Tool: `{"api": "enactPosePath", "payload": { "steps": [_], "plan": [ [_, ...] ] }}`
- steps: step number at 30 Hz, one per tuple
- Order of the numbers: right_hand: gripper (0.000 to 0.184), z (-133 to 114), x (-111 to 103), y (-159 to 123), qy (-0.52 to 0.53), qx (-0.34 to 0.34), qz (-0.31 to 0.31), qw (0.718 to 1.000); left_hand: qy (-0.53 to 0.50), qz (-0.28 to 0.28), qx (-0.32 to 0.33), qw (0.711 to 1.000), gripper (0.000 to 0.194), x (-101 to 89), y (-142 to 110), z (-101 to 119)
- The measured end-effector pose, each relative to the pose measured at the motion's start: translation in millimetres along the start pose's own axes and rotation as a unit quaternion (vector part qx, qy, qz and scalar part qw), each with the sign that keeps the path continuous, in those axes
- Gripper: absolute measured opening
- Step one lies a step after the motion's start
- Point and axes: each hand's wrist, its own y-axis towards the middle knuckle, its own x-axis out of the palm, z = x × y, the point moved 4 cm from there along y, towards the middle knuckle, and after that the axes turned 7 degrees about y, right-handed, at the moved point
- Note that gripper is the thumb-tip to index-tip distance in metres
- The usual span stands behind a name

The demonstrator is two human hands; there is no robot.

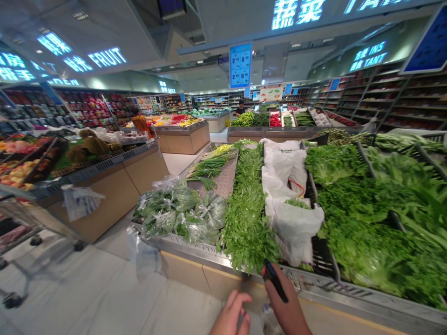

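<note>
My right hand (287,302) is closed around a slim black object (275,280) whose exact kind I cannot make out. It is at the front edge of the vegetable stand (218,261), just below a long heap of leafy greens (247,200). To its left, lower in view, my left hand (232,314) has its fingers loosely curled and apart, with nothing in them. White cloth-like wrapping (289,209) covers a crate right of the heap. Bagged greens (181,209) lie on the left, with spring onions (213,167) behind them.
Curly lettuce (359,209) fills crates on the right. Plastic bags hang from the stand's left corner (143,253) and a fruit stand (115,186) across the aisle. A wheeled cart (21,232) is at far left. A person in orange (140,124) and another person (240,108) are farther back.
</note>
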Motion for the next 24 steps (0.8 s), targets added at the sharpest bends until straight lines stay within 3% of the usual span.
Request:
{"api": "enactPosePath", "payload": {
  "steps": [3, 12, 17, 24],
  "plan": [
    [0.034, -5.3, 3.9, -1.9, 0.017, 0.014, 0.018, 1.000, -0.004, 0.001, -0.005, 1.000, 0.028, -1.4, -1.2, 1.5],
    [0.020, -29.6, 9.6, 3.3, 0.062, -0.010, -0.042, 0.997, 0.006, 0.006, -0.007, 1.000, 0.033, -5.6, -4.9, -4.8],
    [0.017, -31.9, 16.8, 6.5, 0.060, -0.032, -0.082, 0.994, 0.020, 0.000, -0.001, 1.000, 0.039, -5.8, -7.2, -15.1],
    [0.021, -23.3, 22.9, 7.9, 0.073, -0.015, -0.055, 0.996, 0.049, -0.027, -0.009, 0.998, 0.050, -2.8, -10.6, -29.6]
  ]
}}
